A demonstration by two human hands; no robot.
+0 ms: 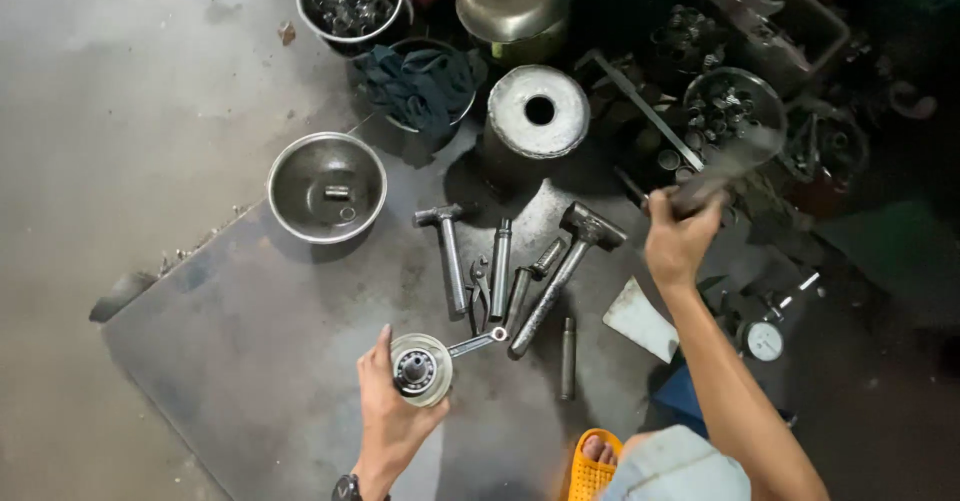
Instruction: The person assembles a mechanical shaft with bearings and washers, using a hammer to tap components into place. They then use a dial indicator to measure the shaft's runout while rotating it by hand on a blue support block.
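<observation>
The left hand (pixel 388 413), lower centre of the frame, grips a round bearing housing (pixel 421 368) from the side and holds it on the steel plate (pixel 260 361), bearing face up. The right hand (pixel 680 241), right of centre, is clenched on the handle of a hammer (pixel 725 166) that is raised and motion-blurred; its head cannot be made out clearly.

Spare tools lie on the plate between the hands: a small hammer (pixel 450 251), two punches (pixel 500 269), pliers (pixel 479 286), a large hammer (pixel 565 271), a wrench (pixel 478 342) touching the housing, and a short pin (pixel 568 358). A steel bowl (pixel 327 188) sits at upper left, a rag (pixel 420 83) above it, and a holed cylinder (pixel 538 111) at upper centre. A dial gauge (pixel 764 340) lies at right.

Judged from this position, the step goes well under these conditions:

- Keep the housing seated flat, so a blow does not tip it.
- Keep the left thumb and fingers on the rim side, clear of the struck face.
- Strike squarely; a glancing blow may mark the bearing.
- Keep the foot in the orange sandal (pixel 592 466), bottom centre, clear of the plate.
</observation>
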